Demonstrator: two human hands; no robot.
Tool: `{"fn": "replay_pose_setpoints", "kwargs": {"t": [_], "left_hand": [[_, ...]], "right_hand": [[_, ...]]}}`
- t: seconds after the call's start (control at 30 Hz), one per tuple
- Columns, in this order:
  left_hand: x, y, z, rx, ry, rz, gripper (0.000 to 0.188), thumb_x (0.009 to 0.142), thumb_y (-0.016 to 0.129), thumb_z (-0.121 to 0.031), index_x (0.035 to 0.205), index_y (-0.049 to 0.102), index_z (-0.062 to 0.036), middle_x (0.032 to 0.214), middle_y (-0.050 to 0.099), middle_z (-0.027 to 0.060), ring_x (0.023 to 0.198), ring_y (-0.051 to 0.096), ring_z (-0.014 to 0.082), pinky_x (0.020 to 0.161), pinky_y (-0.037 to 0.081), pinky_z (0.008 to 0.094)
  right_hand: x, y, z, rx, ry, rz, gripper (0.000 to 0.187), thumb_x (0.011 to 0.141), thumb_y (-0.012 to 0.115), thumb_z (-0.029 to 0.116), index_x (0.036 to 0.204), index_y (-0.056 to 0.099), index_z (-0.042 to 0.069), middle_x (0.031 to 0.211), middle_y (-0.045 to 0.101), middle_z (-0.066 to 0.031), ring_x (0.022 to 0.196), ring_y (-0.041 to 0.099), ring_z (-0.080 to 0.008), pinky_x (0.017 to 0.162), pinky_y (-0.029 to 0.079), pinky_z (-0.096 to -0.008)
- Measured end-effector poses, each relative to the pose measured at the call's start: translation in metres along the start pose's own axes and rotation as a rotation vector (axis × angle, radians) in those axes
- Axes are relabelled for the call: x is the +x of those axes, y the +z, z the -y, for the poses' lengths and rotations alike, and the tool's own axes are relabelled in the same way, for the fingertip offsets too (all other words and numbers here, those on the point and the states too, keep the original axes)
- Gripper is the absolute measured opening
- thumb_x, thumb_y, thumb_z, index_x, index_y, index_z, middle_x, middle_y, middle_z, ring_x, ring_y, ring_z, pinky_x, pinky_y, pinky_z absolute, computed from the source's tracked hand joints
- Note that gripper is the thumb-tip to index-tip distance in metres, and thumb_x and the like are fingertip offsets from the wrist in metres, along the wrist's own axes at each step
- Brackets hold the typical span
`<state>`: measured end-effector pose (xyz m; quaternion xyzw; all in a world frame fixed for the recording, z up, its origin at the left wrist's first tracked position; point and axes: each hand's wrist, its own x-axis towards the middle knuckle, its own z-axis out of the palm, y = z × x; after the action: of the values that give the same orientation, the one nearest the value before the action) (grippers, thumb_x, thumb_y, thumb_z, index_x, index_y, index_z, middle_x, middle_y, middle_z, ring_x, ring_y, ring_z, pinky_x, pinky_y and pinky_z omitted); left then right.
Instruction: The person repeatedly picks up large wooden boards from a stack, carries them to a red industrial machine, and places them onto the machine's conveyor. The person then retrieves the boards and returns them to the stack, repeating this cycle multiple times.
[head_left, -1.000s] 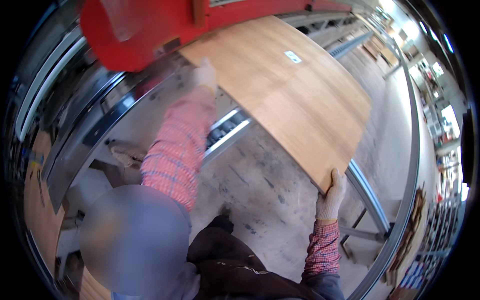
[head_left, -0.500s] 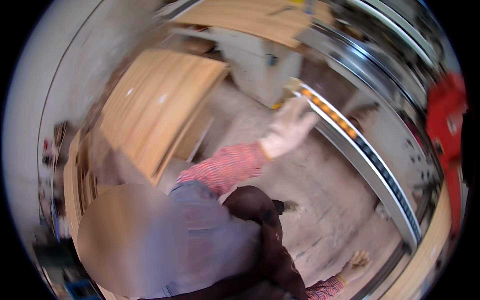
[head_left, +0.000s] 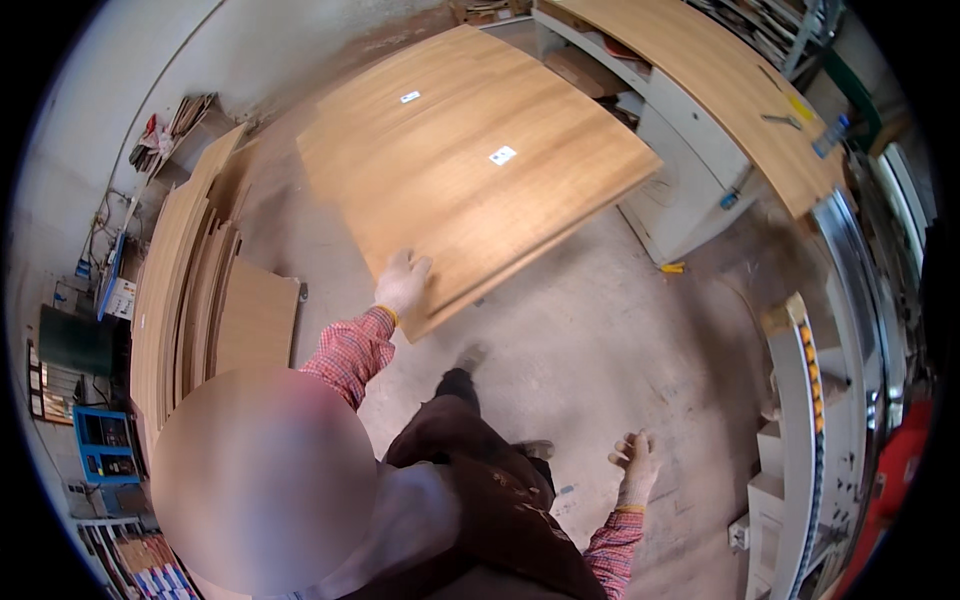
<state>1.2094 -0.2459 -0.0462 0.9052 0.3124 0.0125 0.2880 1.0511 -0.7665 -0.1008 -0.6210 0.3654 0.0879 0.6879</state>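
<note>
My left hand, in a pale knitted glove, is at the near left edge of a stack of wood-grain panels. Its fingers are apart and lie over the top panel's edge, with no clear grip around it. Two small white labels are stuck on that panel. Lower right, my right hand, gloved likewise, hangs above the concrete floor with fingers apart and slightly bent, holding nothing. What supports the stack is hidden beneath it.
Several boards lean upright at the left wall. A white cabinet with a wood-grain top stands beyond the stack, with a wrench and a bottle on it. On the right runs a rail with orange rollers, near a red machine part.
The view has swung left, bringing the panel stack to the centre. My left hand has gone from beside the roller rail to the panel's edge. The right hand stays apart from everything.
</note>
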Motion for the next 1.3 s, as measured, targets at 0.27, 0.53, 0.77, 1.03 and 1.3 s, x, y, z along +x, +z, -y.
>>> {"fn": "replay_pose_setpoints", "kwargs": {"t": [0.27, 0.53, 0.77, 1.03, 1.3], "left_hand": [[0.287, -0.065, 0.054, 0.232, 0.092, 0.03, 0.069, 0.096, 0.058, -0.05, 0.145, 0.053, -0.0024, 0.146, 0.057, 0.0246, 0.135, 0.054, 0.0415, 0.112, 0.044, 0.0455], [0.616, -0.114, 0.105, 0.302, 0.257, -0.073, 0.047, 0.097, 0.056, -0.045, 0.118, 0.063, -0.0027, 0.124, 0.062, 0.0238, 0.12, 0.057, 0.0417, 0.103, 0.046, 0.0502], [0.759, -0.111, 0.119, 0.411, 0.333, -0.157, 0.053, 0.1, 0.048, -0.046, 0.127, 0.064, -0.0035, 0.136, 0.06, 0.0222, 0.131, 0.054, 0.0406, 0.109, 0.044, 0.0477], [0.841, -0.124, 0.135, 0.41, 0.338, -0.086, 0.061, 0.1, 0.05, -0.051, 0.137, 0.059, -0.003, 0.139, 0.059, 0.0247, 0.132, 0.054, 0.0417, 0.111, 0.041, 0.0483], [0.705, -0.165, 0.115, 0.202, 0.2, -0.023, 0.069, 0.094, 0.062, -0.053, 0.139, 0.058, 0.0005, 0.136, 0.061, 0.0288, 0.128, 0.057, 0.0427, 0.109, 0.044, 0.0473]], "right_hand": [[-0.002, 0.26, 0.034, -0.167, -0.162, 0.096, 0.039, 0.103, 0.058, 0.023, 0.13, 0.056, -0.004, 0.109, 0.068, -0.0159, 0.088, 0.07, -0.0224, 0.067, 0.063, -0.0348], [0.012, 0.631, 0.12, 0.078, -0.016, 0.45, 0.045, 0.107, 0.056, 0.02, 0.145, 0.046, -0.001, 0.131, 0.063, -0.0176, 0.109, 0.069, -0.0279, 0.091, 0.058, -0.0365], [0.081, 0.804, 0.144, -0.036, -0.016, 0.495, 0.057, 0.105, 0.06, 0.022, 0.15, 0.038, -0.005, 0.136, 0.06, -0.0182, 0.122, 0.061, -0.0207, 0.097, 0.056, -0.0336], [0.124, 0.887, 0.159, -0.096, 0.033, 0.475, 0.06, 0.102, 0.064, 0.025, 0.148, 0.041, -0.008, 0.136, 0.056, -0.0197, 0.12, 0.062, -0.0243, 0.093, 0.059, -0.0334], [0.114, 0.866, 0.14, -0.434, -0.187, 0.282, 0.073, 0.096, 0.067, 0.044, 0.147, 0.043, -0.004, 0.13, 0.066, -0.0246, 0.119, 0.065, -0.0358, 0.098, 0.051, -0.0407]]}}
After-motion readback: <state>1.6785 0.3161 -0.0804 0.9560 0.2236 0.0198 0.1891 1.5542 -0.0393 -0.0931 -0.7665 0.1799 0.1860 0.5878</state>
